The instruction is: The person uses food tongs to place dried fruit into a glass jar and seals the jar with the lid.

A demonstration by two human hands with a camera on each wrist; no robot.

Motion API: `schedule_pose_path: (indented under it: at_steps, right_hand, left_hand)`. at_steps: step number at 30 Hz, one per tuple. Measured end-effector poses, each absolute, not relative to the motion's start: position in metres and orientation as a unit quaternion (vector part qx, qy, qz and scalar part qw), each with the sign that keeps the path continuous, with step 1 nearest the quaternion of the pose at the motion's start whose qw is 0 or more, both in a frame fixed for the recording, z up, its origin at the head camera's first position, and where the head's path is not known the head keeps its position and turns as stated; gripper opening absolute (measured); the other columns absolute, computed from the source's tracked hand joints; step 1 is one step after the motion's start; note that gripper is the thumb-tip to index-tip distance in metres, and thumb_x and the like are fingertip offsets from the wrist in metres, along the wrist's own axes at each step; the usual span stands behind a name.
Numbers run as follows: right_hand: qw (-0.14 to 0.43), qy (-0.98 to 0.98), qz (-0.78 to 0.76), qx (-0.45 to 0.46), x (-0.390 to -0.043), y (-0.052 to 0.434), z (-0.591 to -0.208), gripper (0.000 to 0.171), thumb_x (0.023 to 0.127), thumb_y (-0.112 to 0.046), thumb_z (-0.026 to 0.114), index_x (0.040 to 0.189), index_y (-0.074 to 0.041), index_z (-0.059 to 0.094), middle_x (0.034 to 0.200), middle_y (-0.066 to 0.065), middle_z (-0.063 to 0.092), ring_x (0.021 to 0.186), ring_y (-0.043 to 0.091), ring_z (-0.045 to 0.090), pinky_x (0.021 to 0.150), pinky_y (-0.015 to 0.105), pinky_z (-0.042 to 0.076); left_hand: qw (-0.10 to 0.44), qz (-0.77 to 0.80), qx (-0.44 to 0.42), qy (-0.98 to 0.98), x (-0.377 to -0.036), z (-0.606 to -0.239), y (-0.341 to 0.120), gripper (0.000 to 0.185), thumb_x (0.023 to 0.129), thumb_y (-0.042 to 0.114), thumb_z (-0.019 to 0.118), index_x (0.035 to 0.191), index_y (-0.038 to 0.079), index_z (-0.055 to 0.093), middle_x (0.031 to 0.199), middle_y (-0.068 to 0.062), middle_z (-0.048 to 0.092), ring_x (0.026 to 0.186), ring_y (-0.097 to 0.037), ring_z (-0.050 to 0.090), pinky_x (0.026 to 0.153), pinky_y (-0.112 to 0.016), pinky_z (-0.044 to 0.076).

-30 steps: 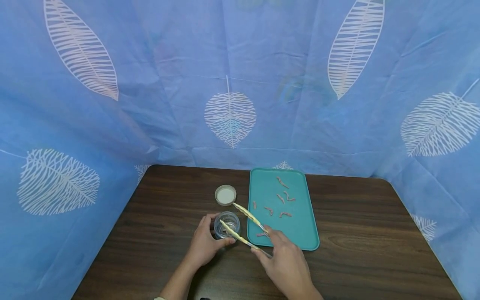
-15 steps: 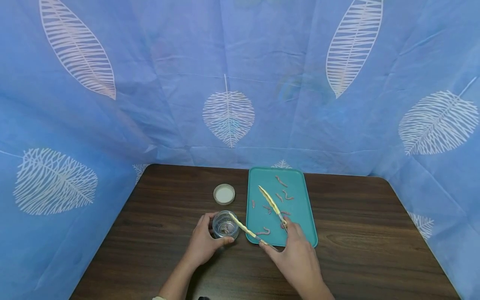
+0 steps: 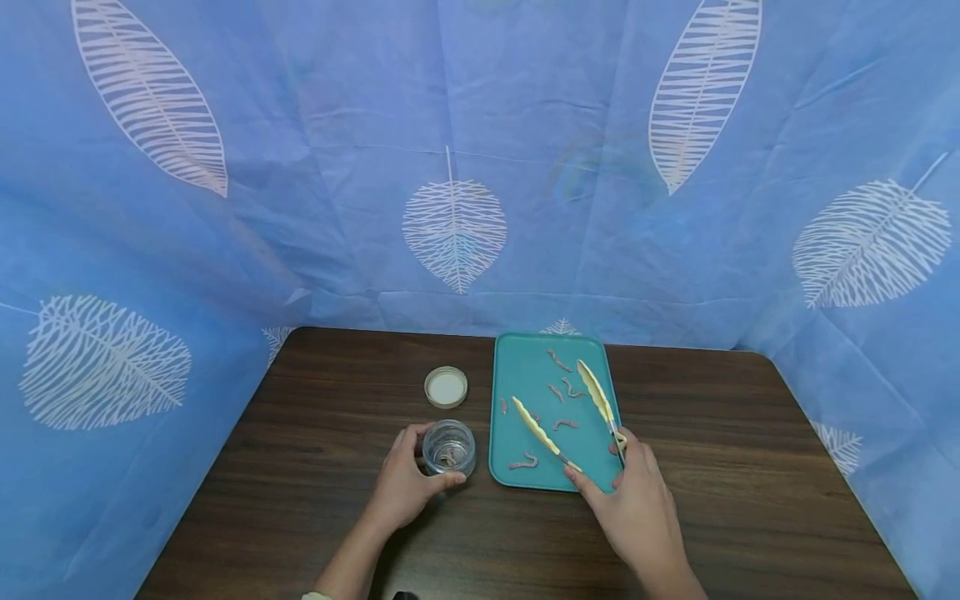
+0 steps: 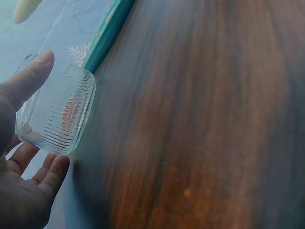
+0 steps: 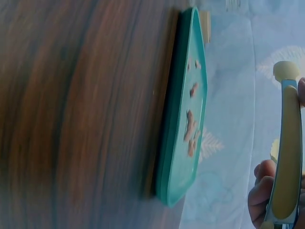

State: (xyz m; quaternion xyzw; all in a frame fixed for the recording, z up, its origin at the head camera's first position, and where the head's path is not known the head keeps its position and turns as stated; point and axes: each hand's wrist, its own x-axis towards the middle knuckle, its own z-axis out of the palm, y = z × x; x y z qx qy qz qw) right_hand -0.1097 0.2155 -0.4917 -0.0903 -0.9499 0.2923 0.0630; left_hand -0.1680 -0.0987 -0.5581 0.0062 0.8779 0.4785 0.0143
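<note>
Unlabelled ribbed glass jar [image 3: 449, 447]

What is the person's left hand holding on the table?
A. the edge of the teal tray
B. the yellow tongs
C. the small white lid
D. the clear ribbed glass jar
D: the left hand curls round the clear ribbed glass jar, while the yellow tongs are in the right hand over the teal tray, and the white lid lies untouched behind the jar.

teal tray [image 5: 183, 157] edge-on | pink pieces [image 5: 189, 130] inside | fingers [image 5: 261, 195] on tongs [image 5: 287, 157]
</note>
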Motion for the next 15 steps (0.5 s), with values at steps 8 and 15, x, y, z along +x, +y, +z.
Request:
schedule_pose_path:
  at_steps: [8, 15]
  right_hand:
    - [0.025, -0.947, 0.295, -0.124, -0.108, 0.233, -0.496, 0.113, 0.090, -0.075, 0.074, 0.160, 0.005, 0.040, 0.143, 0.029, 0.057, 0.121, 0.043, 0.065, 0.093, 0.064, 0.056]
    - [0.003, -0.952, 0.272, -0.138, -0.109, 0.242, -0.506, 0.117, 0.088, -0.072, 0.079, 0.158, 0.012, 0.040, 0.136, 0.034, 0.059, 0.115, 0.045, 0.065, 0.092, 0.064, 0.057]
  left_hand:
    - [0.017, 0.479, 0.007, 0.878, -0.167, -0.558, -0.099, 0.092, 0.074, 0.035, 0.103, 0.148, 0.010, 0.055, 0.140, -0.009, 0.062, 0.122, -0.028, 0.066, 0.101, -0.046, 0.060]
    - [0.015, 0.481, 0.010, 0.877, -0.167, -0.559, -0.099, 0.092, 0.074, 0.036, 0.102, 0.149, 0.011, 0.055, 0.140, -0.008, 0.062, 0.125, -0.027, 0.066, 0.103, -0.045, 0.059]
